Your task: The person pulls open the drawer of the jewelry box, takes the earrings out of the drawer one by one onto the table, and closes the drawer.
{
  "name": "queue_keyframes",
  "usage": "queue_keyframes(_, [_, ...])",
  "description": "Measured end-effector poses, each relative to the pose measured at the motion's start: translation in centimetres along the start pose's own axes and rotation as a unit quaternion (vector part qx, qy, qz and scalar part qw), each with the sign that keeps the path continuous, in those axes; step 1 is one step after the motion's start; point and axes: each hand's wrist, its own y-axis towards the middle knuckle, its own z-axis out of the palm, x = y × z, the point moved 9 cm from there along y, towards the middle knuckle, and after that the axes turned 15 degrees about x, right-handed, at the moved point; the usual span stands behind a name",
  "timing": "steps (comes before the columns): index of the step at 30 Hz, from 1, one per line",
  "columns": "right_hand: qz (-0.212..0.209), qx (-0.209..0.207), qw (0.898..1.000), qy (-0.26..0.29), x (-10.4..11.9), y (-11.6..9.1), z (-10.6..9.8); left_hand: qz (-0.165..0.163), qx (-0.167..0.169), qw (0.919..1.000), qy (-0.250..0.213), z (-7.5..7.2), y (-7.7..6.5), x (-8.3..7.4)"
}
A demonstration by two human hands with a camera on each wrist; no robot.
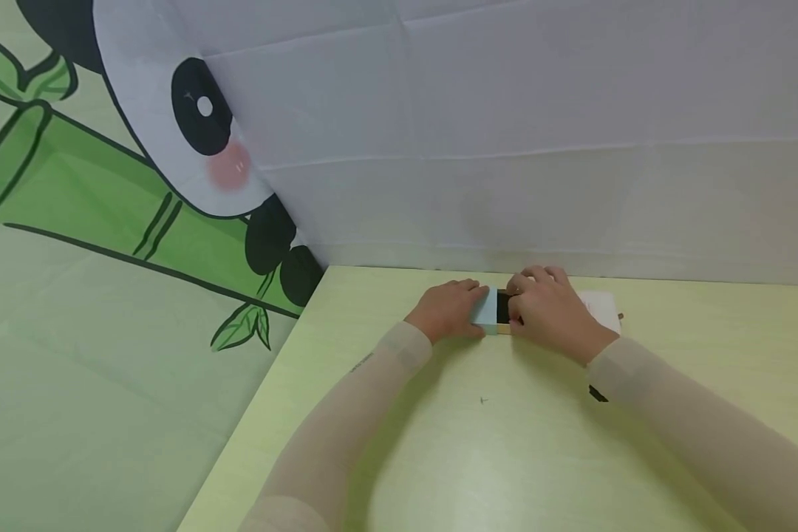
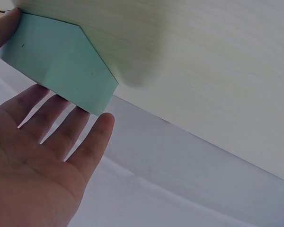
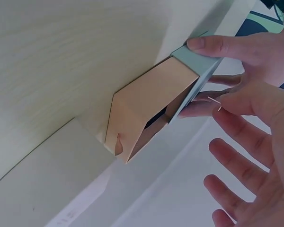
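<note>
A small box with a light blue sleeve [image 1: 485,310] lies near the table's back edge. Its peach-coloured drawer [image 3: 146,90] is slid partly out, showing a dark inside and a small ribbon tab [image 3: 118,144] at the end. My left hand [image 1: 447,309] grips the sleeve, thumb on the near side and fingers on the far side. Above the drawer opening, my right hand [image 1: 548,314] pinches a tiny thin, shiny piece [image 3: 218,102] between thumb and forefinger. The other fingers of that hand are spread apart in the right wrist view.
A white printed sheet [image 1: 601,304] lies behind and right of the drawer. One tiny thin dark piece [image 1: 482,400] rests on the pale table [image 1: 439,458] in front of the box. White cloth [image 1: 539,185] rises behind the table, with a panda-print cloth [image 1: 140,148] at left.
</note>
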Motion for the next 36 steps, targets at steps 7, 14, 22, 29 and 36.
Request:
queue_keyframes(7, [-0.021, -0.023, 0.999, -0.007, 1.0, -1.1, -0.3, -0.003, 0.004, 1.0000, -0.001, 0.1, 0.3, 0.1])
queue_keyframes(14, [-0.044, -0.046, 0.998, -0.022, 2.4, -2.6, -0.4, -0.004, 0.005, 1.0000, -0.003, 0.1, 0.2, 0.1])
queue_keyframes(22, [-0.055, -0.017, 0.998, -0.019, 3.9, -4.1, 1.3, -0.006, 0.004, 1.0000, 0.001, 0.1, 0.0, -0.1])
queue_keyframes(29, [-0.088, -0.035, 0.994, -0.045, 6.0, -5.8, 2.4, -0.007, 0.001, 1.0000, 0.004, 0.1, 0.0, -0.1])
queue_keyframes(36, [-0.130, -0.075, 0.984, -0.092, 7.8, -7.0, 4.0, -0.008, 0.002, 1.0000, 0.004, 0.1, -0.1, -0.1])
